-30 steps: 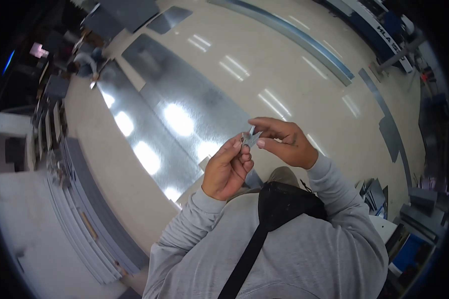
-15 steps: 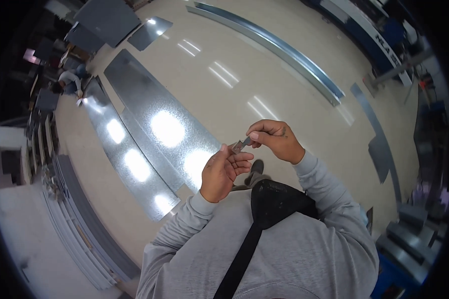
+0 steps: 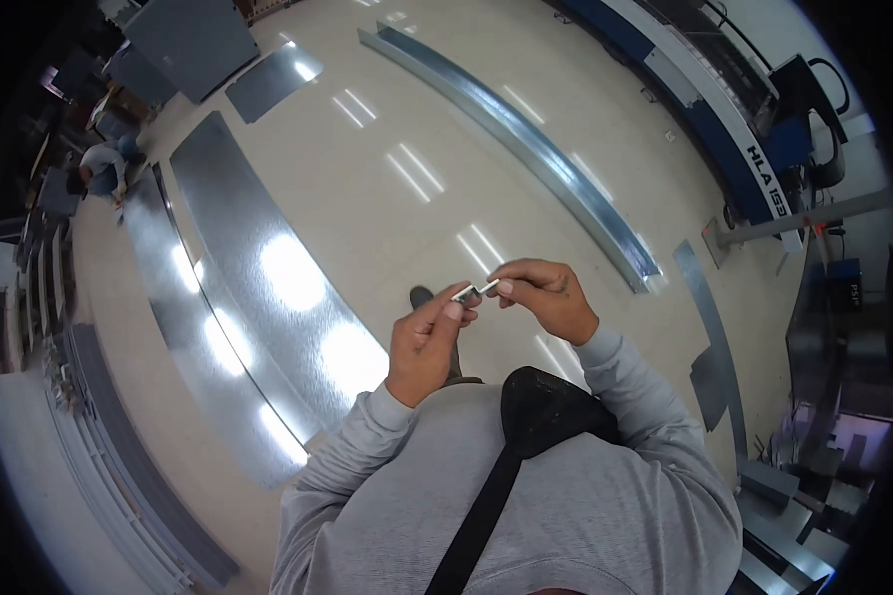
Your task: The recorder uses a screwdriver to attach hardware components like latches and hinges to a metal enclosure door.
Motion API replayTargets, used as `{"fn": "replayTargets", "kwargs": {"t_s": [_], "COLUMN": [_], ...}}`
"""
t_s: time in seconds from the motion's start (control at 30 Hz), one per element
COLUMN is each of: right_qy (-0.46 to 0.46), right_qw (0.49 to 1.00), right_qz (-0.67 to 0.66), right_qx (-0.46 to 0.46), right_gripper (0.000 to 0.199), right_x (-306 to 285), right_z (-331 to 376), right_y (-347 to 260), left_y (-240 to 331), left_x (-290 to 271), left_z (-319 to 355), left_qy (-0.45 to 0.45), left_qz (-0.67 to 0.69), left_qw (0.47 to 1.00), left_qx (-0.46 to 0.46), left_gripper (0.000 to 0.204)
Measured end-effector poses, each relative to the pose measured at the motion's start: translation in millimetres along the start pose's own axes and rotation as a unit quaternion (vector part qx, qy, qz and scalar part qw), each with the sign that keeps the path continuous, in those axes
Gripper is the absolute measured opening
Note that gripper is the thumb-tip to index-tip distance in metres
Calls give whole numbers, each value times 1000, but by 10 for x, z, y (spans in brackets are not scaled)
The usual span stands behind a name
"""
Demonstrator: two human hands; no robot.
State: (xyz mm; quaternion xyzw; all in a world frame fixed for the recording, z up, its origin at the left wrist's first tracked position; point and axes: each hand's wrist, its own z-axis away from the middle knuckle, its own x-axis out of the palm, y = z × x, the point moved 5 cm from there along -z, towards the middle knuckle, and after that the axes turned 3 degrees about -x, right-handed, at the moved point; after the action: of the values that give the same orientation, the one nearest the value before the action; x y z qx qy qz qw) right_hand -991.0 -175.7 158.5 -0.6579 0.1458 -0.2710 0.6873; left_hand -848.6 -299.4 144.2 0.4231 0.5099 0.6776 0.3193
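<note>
Part: small bent metal pc. [image 3: 465,294] held in midair between both hands, over the floor, in front of the chest; can't tell if 1 pc. or 2 fitted together.
L hand [image 3: 422,345]: thumb + fingers pinching the part's L end.
R hand [image 3: 546,297]: thumb + index pinching the R end, other fingers curled.
Shoe [image 3: 423,297]: on the floor, just L of the fingertips, partly behind L hand.
Bag: black crossbody bag [image 3: 556,412] on the chest, below R hand; strap runs down-left.
Sheets: 2 long galv. sheets — inner sheet [image 3: 258,238] and outer sheet [image 3: 184,288] — on the floor L of L hand; short sheet [image 3: 273,81] farther off, same side.
Channel: long metal channel [image 3: 526,149] on the floor, beyond the hands, running twd upper R.
Strip: narrow grey strip [image 3: 709,307], R of R hand; small plate [image 3: 706,387] beside it.
Profiles: stacked grey profiles [image 3: 139,456], well L of L hand.
Machine: blue/white machine [image 3: 704,109], far beyond R hand.
Co-worker: crouched person [image 3: 102,164], far up-left of L hand, by outer sheet's end.
</note>
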Motion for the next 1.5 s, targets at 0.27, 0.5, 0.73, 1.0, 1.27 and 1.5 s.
{"fn": "replayTargets", "kwargs": {"t_s": [0.27,0.5,0.73,1.0,1.27,1.5], "right_qy": [-20,-61,-58,-219,-218,331], "right_qw": [996,994,983,968,833,774], "right_qz": [87,95,164,120,507,237], "right_qx": [3,15,-59,10,40,485], "right_gripper": [17,16,20,20,37,31], "right_x": [-607,-1088,-1742,-1589,-2800,-6135], "right_z": [-1097,-2294,-4063,-6078,-8070,-6753], "right_y": [-371,-425,-841,-1225,302,1308], "left_y": [449,582,297,451,1014,1934], "left_x": [68,-103,-1051,-1832,-2647,-3408], "left_z": [-1606,-2833,-3926,-4453,-6221,-7594], "left_qy": [-140,-176,-2,286,283,169], "left_qz": [-203,-272,-255,4,288,351], "left_qw": [969,944,964,949,915,920], "left_qx": [5,54,-74,-134,11,30], "left_gripper": [22,25,26,31,72,70]}}
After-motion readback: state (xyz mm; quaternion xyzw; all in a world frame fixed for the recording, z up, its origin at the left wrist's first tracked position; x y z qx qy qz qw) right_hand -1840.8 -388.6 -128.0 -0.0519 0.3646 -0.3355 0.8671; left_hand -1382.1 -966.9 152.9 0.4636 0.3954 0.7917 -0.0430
